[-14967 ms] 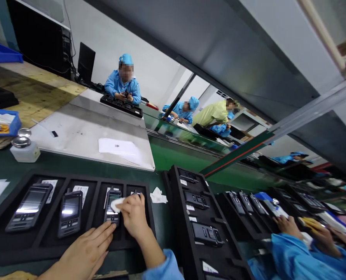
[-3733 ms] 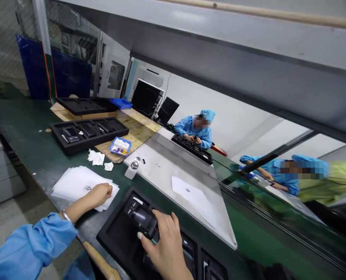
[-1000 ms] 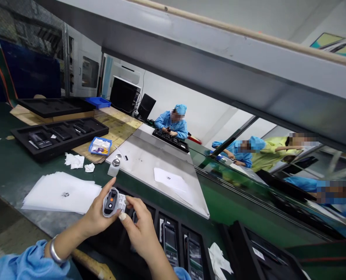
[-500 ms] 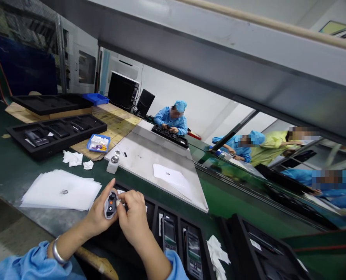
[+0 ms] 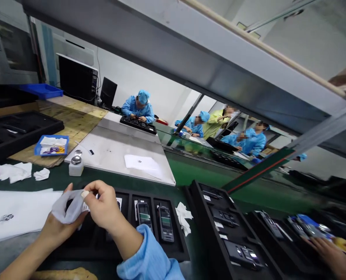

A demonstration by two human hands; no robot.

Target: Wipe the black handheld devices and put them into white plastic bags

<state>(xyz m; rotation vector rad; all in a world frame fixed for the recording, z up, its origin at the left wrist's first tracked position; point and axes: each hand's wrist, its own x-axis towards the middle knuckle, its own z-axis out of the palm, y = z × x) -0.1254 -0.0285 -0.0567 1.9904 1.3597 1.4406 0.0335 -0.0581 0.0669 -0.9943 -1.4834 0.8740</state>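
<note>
My left hand point(image 5: 52, 229) is wrapped round a whitish translucent pouch point(image 5: 64, 208). The device inside is mostly hidden; only a dark bit shows at the mouth. My right hand point(image 5: 103, 206) pinches the pouch's right edge between thumb and fingers, by a small printed label. Below my hands lies a black foam tray point(image 5: 175, 252). In its slots rest two handheld devices with screens and keypads, a right one point(image 5: 165, 223) and a left one point(image 5: 144, 214). A stack of white pouches point(image 5: 21, 217) with a dark logo lies left of my hands.
A pump bottle point(image 5: 76, 166), crumpled tissue point(image 5: 15, 172) and a blue bin point(image 5: 51, 149) stand beyond the pouches. Another tissue point(image 5: 184, 217) lies by the tray. More foam trays point(image 5: 199, 229) stand right, with another person's hand point(image 5: 330, 251) there. A shelf point(image 5: 161, 58) hangs overhead.
My view has swung right, bringing more trays and another person's hand into sight. The device's end with the orange button, visible before in the pouch, is now mostly covered.
</note>
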